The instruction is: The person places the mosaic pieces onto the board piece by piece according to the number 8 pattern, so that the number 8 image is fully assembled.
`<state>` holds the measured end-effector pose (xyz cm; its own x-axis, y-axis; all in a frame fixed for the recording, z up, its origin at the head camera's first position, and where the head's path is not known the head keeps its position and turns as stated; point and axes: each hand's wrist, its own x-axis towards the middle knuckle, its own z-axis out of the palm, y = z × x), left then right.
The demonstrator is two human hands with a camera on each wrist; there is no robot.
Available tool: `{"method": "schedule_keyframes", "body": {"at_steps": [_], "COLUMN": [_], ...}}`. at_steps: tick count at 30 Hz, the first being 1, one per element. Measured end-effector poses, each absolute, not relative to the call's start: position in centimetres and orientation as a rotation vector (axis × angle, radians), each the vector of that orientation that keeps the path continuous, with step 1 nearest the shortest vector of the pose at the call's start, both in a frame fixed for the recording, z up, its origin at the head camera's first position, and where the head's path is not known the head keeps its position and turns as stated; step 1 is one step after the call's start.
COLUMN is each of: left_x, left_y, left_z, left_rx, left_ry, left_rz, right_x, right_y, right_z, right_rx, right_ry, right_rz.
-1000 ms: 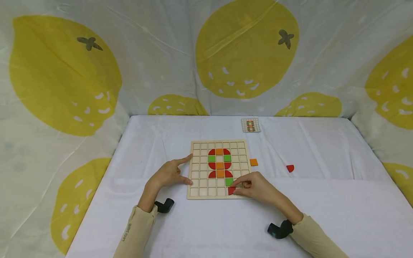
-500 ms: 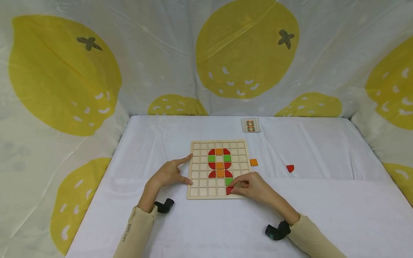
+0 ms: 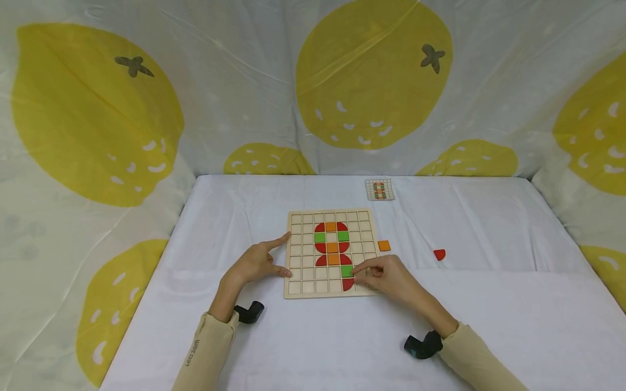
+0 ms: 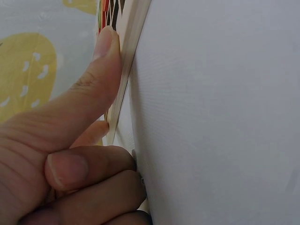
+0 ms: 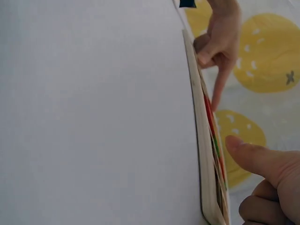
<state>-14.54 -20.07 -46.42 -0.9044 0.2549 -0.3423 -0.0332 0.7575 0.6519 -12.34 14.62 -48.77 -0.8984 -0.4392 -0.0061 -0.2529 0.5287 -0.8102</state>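
Observation:
A square wooden grid board lies on the white cloth, with red, orange and green pieces forming a pattern in its cells. The left hand holds against the board's left edge, its thumb and index finger spread straight and the other fingers curled. Over the lower right of the board hovers the right hand, thumb and index finger slightly apart with nothing between them. Just left of those fingertips are a red quarter-round piece in the bottom row and a green square above it.
A loose orange square lies just right of the board. Farther right is a red quarter-round piece. A small pattern card lies behind the board near the table's back edge, before a lemon-print curtain.
The right hand has slid the red piece left into the bottom-row cell, let go and lifted slightly. The board has shifted a little away from the person. The left hand stays in place.

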Motion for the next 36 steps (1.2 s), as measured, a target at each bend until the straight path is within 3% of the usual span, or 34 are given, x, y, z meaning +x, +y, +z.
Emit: {"method": "schedule_keyframes", "body": {"at_steps": [14, 36], "left_x": [-14.5, -14.6], "left_y": [-20.2, -20.2], "left_z": [-46.4, -46.6], "left_rx": [0.191, 0.212], "left_ry": [2.546, 2.567], "left_rz": [0.963, 0.963], "right_x": [-16.1, -16.6], "right_y": [20.7, 21.5], "right_z": [-49.2, -49.6], "right_rx": [-0.238, -0.277], "right_ry": [2.737, 2.723], "right_rz": [-1.218, -1.232]}}
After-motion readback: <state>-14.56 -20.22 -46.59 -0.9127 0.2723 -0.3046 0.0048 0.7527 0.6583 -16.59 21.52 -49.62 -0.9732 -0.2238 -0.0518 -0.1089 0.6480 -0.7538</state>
